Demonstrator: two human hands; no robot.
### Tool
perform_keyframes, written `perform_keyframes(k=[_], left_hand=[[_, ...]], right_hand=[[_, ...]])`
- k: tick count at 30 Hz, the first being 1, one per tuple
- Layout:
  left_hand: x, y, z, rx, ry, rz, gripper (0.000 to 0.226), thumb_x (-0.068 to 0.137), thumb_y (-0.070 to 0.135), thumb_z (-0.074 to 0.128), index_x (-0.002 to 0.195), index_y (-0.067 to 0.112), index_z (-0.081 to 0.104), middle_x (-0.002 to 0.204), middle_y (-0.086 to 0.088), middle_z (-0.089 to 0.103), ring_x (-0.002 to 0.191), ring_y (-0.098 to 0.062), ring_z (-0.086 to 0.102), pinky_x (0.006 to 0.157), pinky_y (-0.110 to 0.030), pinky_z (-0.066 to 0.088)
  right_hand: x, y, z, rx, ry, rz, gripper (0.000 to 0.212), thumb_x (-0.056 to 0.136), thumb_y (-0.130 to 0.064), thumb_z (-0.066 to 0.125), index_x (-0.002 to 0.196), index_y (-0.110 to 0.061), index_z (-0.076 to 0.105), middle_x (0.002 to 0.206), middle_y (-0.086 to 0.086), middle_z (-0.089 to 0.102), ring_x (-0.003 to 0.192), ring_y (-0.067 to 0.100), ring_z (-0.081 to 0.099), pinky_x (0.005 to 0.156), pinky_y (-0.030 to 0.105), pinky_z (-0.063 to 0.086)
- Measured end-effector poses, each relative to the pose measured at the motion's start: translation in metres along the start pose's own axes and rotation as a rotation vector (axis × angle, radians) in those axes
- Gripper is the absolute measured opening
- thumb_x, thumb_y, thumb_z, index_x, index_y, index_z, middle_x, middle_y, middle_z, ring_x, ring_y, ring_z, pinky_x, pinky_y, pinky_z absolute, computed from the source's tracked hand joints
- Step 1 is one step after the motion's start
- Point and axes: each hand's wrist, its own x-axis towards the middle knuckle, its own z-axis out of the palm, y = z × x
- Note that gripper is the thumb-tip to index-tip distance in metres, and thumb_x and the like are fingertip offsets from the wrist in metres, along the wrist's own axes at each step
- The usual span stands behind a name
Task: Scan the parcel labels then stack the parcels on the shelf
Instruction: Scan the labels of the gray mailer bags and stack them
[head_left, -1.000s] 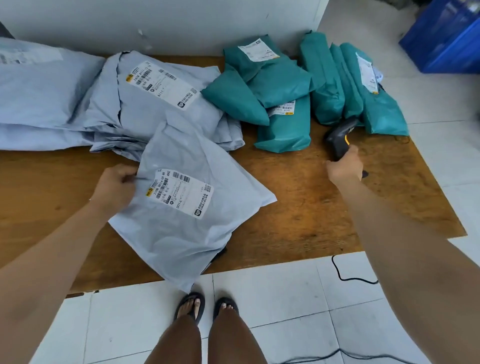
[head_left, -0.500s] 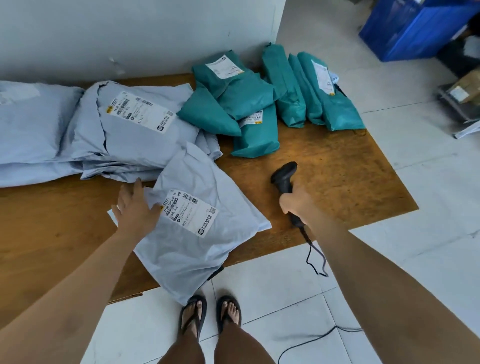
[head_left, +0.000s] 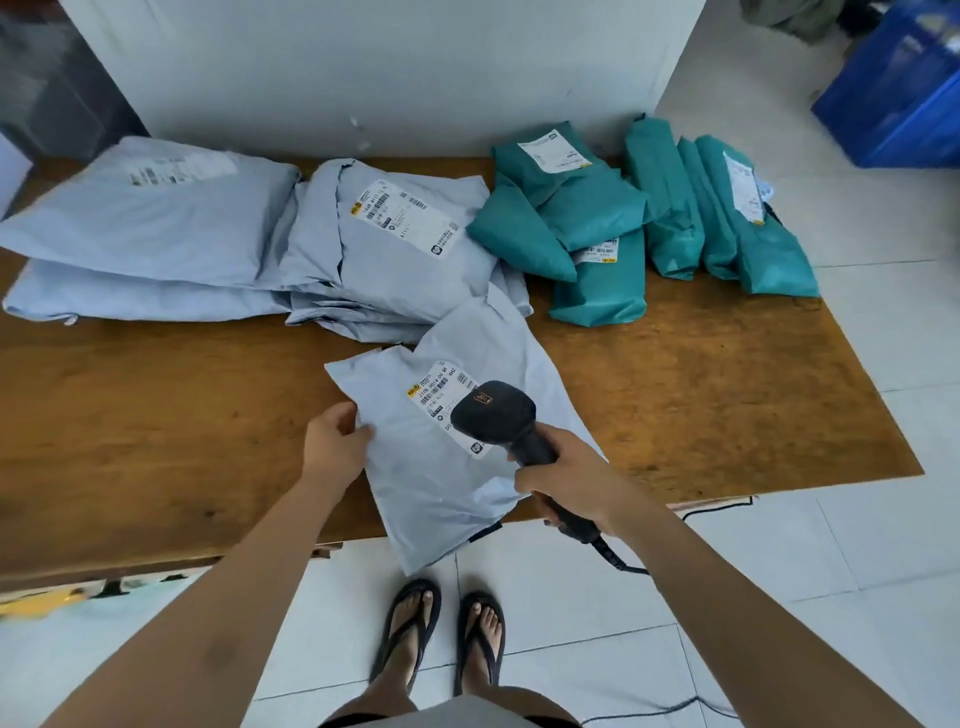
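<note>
A grey parcel bag (head_left: 447, 483) lies at the front edge of the wooden table (head_left: 727, 405), one corner hanging over the edge. Its white label (head_left: 439, 387) faces up and is partly hidden by the scanner. My left hand (head_left: 335, 441) pinches the bag's left edge. My right hand (head_left: 571, 480) grips the handle of a black barcode scanner (head_left: 493, 413), whose head hovers over the label.
More grey parcels (head_left: 395, 249) are piled at the back left and middle of the table. Several teal parcels (head_left: 597, 228) lie at the back right. A blue crate (head_left: 904, 98) stands on the tiled floor at the far right. The scanner cable (head_left: 711, 506) trails off the table edge.
My right hand picked the scanner up off the table by the teal parcels and carried it over the grey bag's label. My left hand stayed at the bag's left edge.
</note>
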Motion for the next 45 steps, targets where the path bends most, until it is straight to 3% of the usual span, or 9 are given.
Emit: perform_keyframes(k=[6,9,11,14,20,31,37,40,45], left_hand=[[0.037,-0.006,-0.036,0.17,-0.042,0.157,0.015,0.085,-0.004,0.057,0.073,-0.012,0.052,0.073,-0.016,0.046,0.07,-0.026,0.042,0.066,-0.032,0.036],[0.043,-0.01,-0.04,0.075,-0.068,0.149,0.02,0.083,-0.003,0.061,0.067,0.007,0.053,0.08,-0.007,0.047,0.075,-0.02,0.044,0.069,-0.03,0.037],[0.041,-0.01,-0.042,-0.05,-0.079,0.106,0.023,0.085,-0.004,0.062,0.076,0.017,0.065,0.089,-0.007,0.057,0.082,-0.021,0.053,0.078,-0.034,0.045],[0.035,-0.007,-0.04,-0.171,-0.073,0.069,0.024,0.087,-0.006,0.06,0.108,0.003,0.068,0.093,-0.008,0.066,0.088,-0.023,0.061,0.087,-0.037,0.051],[0.032,-0.004,-0.039,-0.229,-0.081,0.044,0.029,0.089,-0.006,0.058,0.112,0.008,0.065,0.077,0.01,0.069,0.061,0.004,0.065,0.061,-0.011,0.054],[0.033,-0.006,-0.037,-0.283,-0.067,-0.009,0.031,0.091,-0.002,0.056,0.12,0.007,0.062,0.095,0.003,0.066,0.078,-0.005,0.062,0.058,-0.007,0.052],[0.035,-0.006,-0.035,-0.333,-0.052,-0.055,0.039,0.09,0.002,0.059,0.128,0.009,0.056,0.113,-0.004,0.063,0.091,-0.017,0.063,0.083,-0.031,0.052],[0.042,-0.009,-0.038,-0.333,-0.024,-0.192,0.054,0.083,0.013,0.07,0.133,0.008,0.049,0.12,-0.005,0.06,0.104,-0.027,0.062,0.095,-0.043,0.051],[0.034,-0.011,-0.032,-0.143,-0.092,-0.278,0.035,0.08,0.015,0.074,0.11,0.002,0.062,0.107,-0.012,0.067,0.099,-0.032,0.065,0.083,-0.041,0.054]], right_hand=[[0.005,0.001,0.017,0.087,-0.019,0.028,0.018,0.081,0.003,0.053,0.09,-0.012,0.053,0.037,-0.004,0.041,0.035,0.018,0.036,0.042,0.022,0.033],[0.006,-0.001,0.027,0.148,-0.052,0.033,0.017,0.077,0.003,0.053,0.086,-0.012,0.053,0.042,-0.001,0.042,0.037,0.019,0.037,0.046,0.024,0.032],[0.009,-0.003,0.032,0.166,-0.057,0.028,0.017,0.075,0.002,0.053,0.086,-0.012,0.053,0.051,0.006,0.042,0.039,0.02,0.037,0.048,0.027,0.032],[0.013,-0.004,0.037,0.175,-0.042,0.033,0.019,0.079,0.005,0.051,0.088,-0.011,0.054,0.051,0.006,0.042,0.038,0.02,0.037,0.048,0.027,0.031],[0.017,-0.006,0.033,0.182,-0.038,0.057,0.018,0.079,0.005,0.05,0.088,-0.01,0.054,0.046,0.0,0.044,0.036,0.018,0.039,0.047,0.026,0.033],[0.017,-0.004,0.037,0.198,-0.047,0.074,0.018,0.079,0.005,0.051,0.093,-0.007,0.053,0.053,0.005,0.044,0.037,0.018,0.038,0.049,0.028,0.033],[0.017,-0.003,0.037,0.237,-0.039,0.083,0.032,0.062,-0.008,0.055,0.095,-0.008,0.054,0.05,0.004,0.044,0.035,0.018,0.039,0.047,0.026,0.033],[0.016,-0.002,0.035,0.229,-0.044,0.078,0.024,0.074,0.0,0.055,0.097,-0.006,0.053,0.052,0.005,0.043,0.037,0.019,0.039,0.048,0.027,0.033],[0.015,0.0,0.037,0.227,0.002,0.056,0.022,0.081,0.004,0.054,0.101,-0.004,0.054,0.052,0.006,0.043,0.037,0.019,0.039,0.047,0.028,0.033]])
